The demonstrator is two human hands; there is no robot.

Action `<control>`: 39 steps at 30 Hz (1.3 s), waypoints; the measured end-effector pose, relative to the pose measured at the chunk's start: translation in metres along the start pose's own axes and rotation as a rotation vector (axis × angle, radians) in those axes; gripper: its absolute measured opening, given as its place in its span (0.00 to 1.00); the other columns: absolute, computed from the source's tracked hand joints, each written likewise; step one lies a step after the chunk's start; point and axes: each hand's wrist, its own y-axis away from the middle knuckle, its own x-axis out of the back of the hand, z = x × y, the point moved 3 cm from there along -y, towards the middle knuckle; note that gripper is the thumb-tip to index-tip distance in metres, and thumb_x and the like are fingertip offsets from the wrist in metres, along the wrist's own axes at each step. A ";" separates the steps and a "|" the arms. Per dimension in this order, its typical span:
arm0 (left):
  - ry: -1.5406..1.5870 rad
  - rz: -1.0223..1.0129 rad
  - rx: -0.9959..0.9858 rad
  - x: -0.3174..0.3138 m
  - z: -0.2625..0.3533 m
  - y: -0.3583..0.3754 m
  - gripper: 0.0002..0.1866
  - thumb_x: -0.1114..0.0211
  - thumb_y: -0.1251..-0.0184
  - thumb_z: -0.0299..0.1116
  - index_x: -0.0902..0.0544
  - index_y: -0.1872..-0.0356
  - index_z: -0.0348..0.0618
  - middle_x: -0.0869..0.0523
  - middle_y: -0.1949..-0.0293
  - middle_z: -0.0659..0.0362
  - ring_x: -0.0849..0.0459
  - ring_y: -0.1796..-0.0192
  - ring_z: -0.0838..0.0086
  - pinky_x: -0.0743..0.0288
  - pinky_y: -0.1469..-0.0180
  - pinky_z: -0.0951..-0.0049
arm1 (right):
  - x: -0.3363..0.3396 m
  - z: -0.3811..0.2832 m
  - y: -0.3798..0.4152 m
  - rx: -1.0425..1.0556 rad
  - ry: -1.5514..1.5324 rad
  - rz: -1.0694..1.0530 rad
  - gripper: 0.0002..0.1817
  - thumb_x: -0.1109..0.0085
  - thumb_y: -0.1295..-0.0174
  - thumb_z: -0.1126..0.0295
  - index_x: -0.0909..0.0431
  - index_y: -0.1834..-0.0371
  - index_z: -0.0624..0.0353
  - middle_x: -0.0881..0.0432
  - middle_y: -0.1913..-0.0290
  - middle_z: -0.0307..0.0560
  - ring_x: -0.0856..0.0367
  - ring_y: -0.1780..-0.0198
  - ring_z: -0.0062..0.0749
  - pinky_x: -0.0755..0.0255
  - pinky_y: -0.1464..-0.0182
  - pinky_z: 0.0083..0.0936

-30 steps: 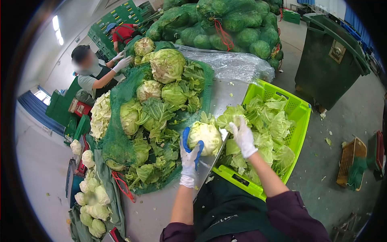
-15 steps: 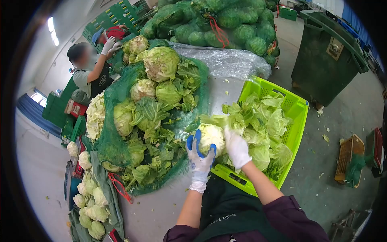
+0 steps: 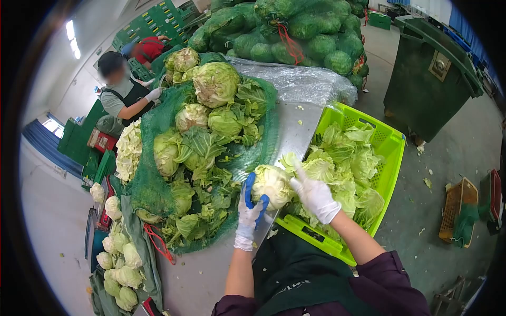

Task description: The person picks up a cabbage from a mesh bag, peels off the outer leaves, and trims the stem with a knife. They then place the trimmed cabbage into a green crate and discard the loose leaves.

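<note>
A trimmed pale cabbage (image 3: 272, 187) rests over the metal table edge, its cut stem side facing up. My left hand (image 3: 250, 213), in a white and blue glove, grips it from the left with the fingers curved round it. On the other side, my right hand (image 3: 316, 199) in a white glove has its index finger and thumb apart, close to the cabbage and a loose leaf piece (image 3: 289, 161). Whether the fingertips touch that leaf I cannot make out. Just beyond my right hand, a lime-green crate (image 3: 391, 174) holds many loose cabbage leaves (image 3: 342, 181).
An opened green mesh sack (image 3: 145, 181) with cabbages (image 3: 215, 84) and leaves lies on the metal table (image 3: 303, 124). Trimmed cabbages (image 3: 126, 274) sit at lower left. Full sacks (image 3: 311, 45) are stacked behind. A dark green bin (image 3: 421, 79) stands right. Co-workers (image 3: 124, 92) work at upper left.
My left hand and the cabbage have shifted slightly left and down. My right hand has also lowered and its fingers show apart. The nearer co-worker's hands have dropped.
</note>
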 end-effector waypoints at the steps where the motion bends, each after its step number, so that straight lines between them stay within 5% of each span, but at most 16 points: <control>1: -0.014 0.043 -0.003 -0.001 0.002 0.000 0.39 0.30 0.45 0.36 0.36 0.33 0.38 0.33 0.34 0.50 0.32 0.34 0.64 0.38 0.33 0.66 | -0.003 -0.013 0.003 -0.027 0.045 -0.112 0.34 0.59 0.30 0.47 0.48 0.27 0.54 0.19 0.74 0.61 0.19 0.72 0.55 0.25 0.69 0.45; 6: -0.175 0.018 -0.066 -0.006 0.004 -0.005 0.39 0.31 0.44 0.36 0.37 0.32 0.36 0.33 0.34 0.52 0.31 0.35 0.66 0.37 0.34 0.67 | -0.009 -0.018 -0.007 0.035 0.263 -0.225 0.31 0.59 0.30 0.50 0.44 0.29 0.55 0.21 0.78 0.61 0.19 0.75 0.51 0.26 0.78 0.40; 10: -0.386 0.007 -0.171 -0.021 0.023 -0.001 0.35 0.31 0.47 0.34 0.31 0.36 0.36 0.32 0.36 0.47 0.32 0.35 0.60 0.37 0.34 0.63 | -0.024 0.015 -0.036 0.117 0.259 -0.168 0.29 0.63 0.30 0.46 0.31 0.38 0.58 0.20 0.76 0.61 0.19 0.73 0.53 0.25 0.71 0.43; 12: -0.460 -0.065 -0.205 -0.024 0.033 0.005 0.35 0.31 0.47 0.35 0.30 0.36 0.40 0.36 0.33 0.47 0.36 0.31 0.58 0.42 0.31 0.62 | -0.024 0.059 -0.059 -0.305 -0.151 -0.007 0.33 0.67 0.30 0.42 0.21 0.53 0.60 0.19 0.72 0.61 0.19 0.68 0.56 0.26 0.61 0.46; 14: -0.379 -0.096 -0.177 -0.015 0.023 0.008 0.36 0.30 0.48 0.35 0.30 0.35 0.40 0.37 0.32 0.47 0.37 0.31 0.58 0.44 0.30 0.63 | -0.038 0.089 -0.064 -0.357 -0.037 0.061 0.38 0.70 0.31 0.38 0.18 0.64 0.61 0.18 0.70 0.62 0.20 0.65 0.59 0.28 0.54 0.45; 15: -0.296 -0.122 -0.151 -0.009 0.020 0.011 0.36 0.30 0.48 0.35 0.31 0.35 0.40 0.37 0.31 0.48 0.38 0.30 0.58 0.47 0.29 0.63 | -0.040 0.119 -0.063 -0.435 -0.101 -0.112 0.35 0.72 0.30 0.41 0.20 0.59 0.59 0.19 0.59 0.67 0.21 0.54 0.59 0.28 0.51 0.47; 18: -0.198 -0.163 -0.053 -0.002 0.020 0.008 0.42 0.30 0.50 0.32 0.38 0.32 0.35 0.38 0.30 0.49 0.42 0.28 0.64 0.50 0.27 0.66 | -0.013 0.112 -0.052 -0.480 0.056 0.075 0.32 0.60 0.35 0.38 0.23 0.49 0.57 0.19 0.60 0.67 0.20 0.55 0.58 0.26 0.54 0.45; 20: -0.135 -0.183 -0.014 -0.004 0.021 0.006 0.43 0.29 0.51 0.32 0.38 0.32 0.35 0.38 0.30 0.49 0.42 0.28 0.64 0.50 0.27 0.66 | 0.026 0.041 -0.039 -0.186 -0.055 0.011 0.37 0.47 0.43 0.36 0.30 0.41 0.55 0.18 0.60 0.66 0.19 0.57 0.56 0.25 0.56 0.43; 22: -0.395 -0.292 -0.117 -0.013 0.029 0.000 0.44 0.28 0.52 0.32 0.38 0.32 0.35 0.37 0.31 0.48 0.40 0.28 0.63 0.49 0.28 0.66 | 0.024 0.002 -0.034 -0.002 0.029 -0.237 0.45 0.40 0.50 0.35 0.37 0.35 0.54 0.18 0.61 0.63 0.18 0.57 0.56 0.25 0.56 0.42; 23: -0.391 -0.304 -0.117 -0.016 0.031 -0.001 0.44 0.28 0.52 0.32 0.38 0.32 0.35 0.37 0.31 0.48 0.40 0.28 0.63 0.49 0.28 0.66 | 0.017 -0.005 -0.037 0.164 -0.032 -0.228 0.41 0.40 0.49 0.37 0.29 0.40 0.56 0.17 0.61 0.62 0.18 0.57 0.56 0.25 0.55 0.41; 26: -0.394 -0.335 -0.152 -0.018 0.034 -0.006 0.43 0.27 0.54 0.34 0.35 0.33 0.37 0.34 0.32 0.46 0.37 0.29 0.58 0.45 0.28 0.64 | 0.000 0.005 -0.057 0.099 -0.048 -0.410 0.34 0.40 0.48 0.39 0.21 0.50 0.59 0.17 0.61 0.62 0.18 0.58 0.56 0.25 0.56 0.41; 29: -0.421 -0.365 -0.160 -0.018 0.035 -0.004 0.43 0.27 0.54 0.33 0.35 0.34 0.37 0.34 0.33 0.46 0.37 0.29 0.60 0.46 0.28 0.65 | -0.015 0.022 -0.072 -0.014 -0.153 -0.266 0.30 0.41 0.45 0.41 0.17 0.61 0.62 0.17 0.61 0.63 0.18 0.59 0.56 0.26 0.55 0.42; 34: -0.235 -0.322 -0.074 -0.009 0.023 0.006 0.43 0.30 0.54 0.27 0.38 0.32 0.37 0.34 0.33 0.51 0.37 0.31 0.64 0.45 0.29 0.67 | -0.018 0.092 -0.072 -0.424 0.019 0.104 0.38 0.44 0.45 0.39 0.25 0.45 0.63 0.18 0.57 0.64 0.18 0.56 0.57 0.25 0.51 0.40; 37: 0.082 -0.180 0.107 -0.006 0.012 0.013 0.42 0.33 0.50 0.21 0.40 0.30 0.41 0.35 0.34 0.54 0.33 0.34 0.67 0.38 0.32 0.67 | -0.010 0.055 -0.023 -0.232 -0.139 0.349 0.45 0.45 0.46 0.34 0.33 0.36 0.62 0.20 0.53 0.68 0.19 0.53 0.58 0.26 0.49 0.40; 39: 0.524 0.093 0.135 -0.020 0.012 0.021 0.41 0.34 0.46 0.20 0.42 0.29 0.41 0.34 0.35 0.53 0.31 0.36 0.66 0.32 0.36 0.66 | -0.025 0.017 0.012 -0.101 -0.204 0.131 0.49 0.46 0.48 0.32 0.36 0.34 0.61 0.21 0.52 0.71 0.20 0.50 0.59 0.27 0.48 0.41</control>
